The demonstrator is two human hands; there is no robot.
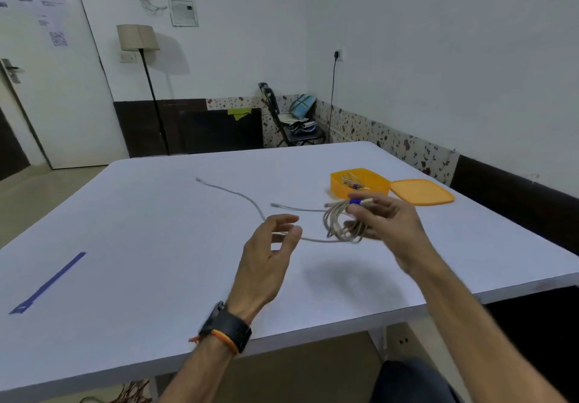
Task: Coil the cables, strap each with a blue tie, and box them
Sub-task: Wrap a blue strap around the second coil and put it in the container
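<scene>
White laminate covers the table point(156, 214), which fills most of the view. On its far right stands an orange box point(376, 180) with its top off, holding a few small cable pieces; the orange lid point(423, 192) lies flat just to the right of it, touching or nearly so. A loose grey cable point(241, 196) runs across the middle of the table, one end lying far left of centre and the rest curving toward the hands. The right hand point(388, 224) is raised above the table, near the box, its fingers curled round a coiled grey cable point(343, 225) bound at the top by a blue tie point(355, 201). The left hand point(269, 255) hovers beside it with fingers loosely spread and half bent, gripping nothing. A second blue tie point(47, 283) lies flat and stretched out at the near left of the table, well apart from everything else.
</scene>
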